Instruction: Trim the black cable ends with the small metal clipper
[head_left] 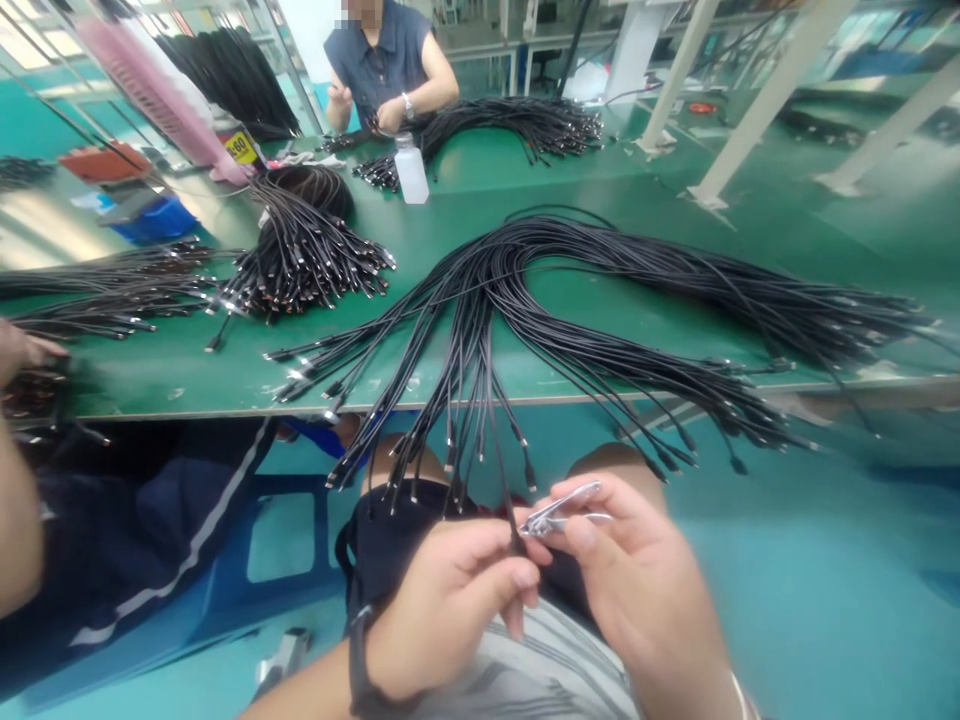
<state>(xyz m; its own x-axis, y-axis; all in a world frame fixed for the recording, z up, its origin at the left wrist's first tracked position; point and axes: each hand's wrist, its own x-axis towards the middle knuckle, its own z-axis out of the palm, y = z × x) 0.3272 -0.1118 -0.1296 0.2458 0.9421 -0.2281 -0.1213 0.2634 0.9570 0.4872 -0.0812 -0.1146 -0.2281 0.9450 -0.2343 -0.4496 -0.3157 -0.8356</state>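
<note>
My left hand pinches the end of one black cable between thumb and fingers, above my lap. In my right hand is a silver nail clipper, its lever raised and its jaws right at the cable end. The cable's connector is mostly hidden by my left fingers. That cable runs up to a large bundle of black cables, which curves across the green table. Several loose connector ends hang over the table's front edge, just beyond my hands.
More cable bundles lie on the green table to the left. A white bottle stands near a co-worker across the table. Another person's hand is at the far left. White posts rise from the table at right.
</note>
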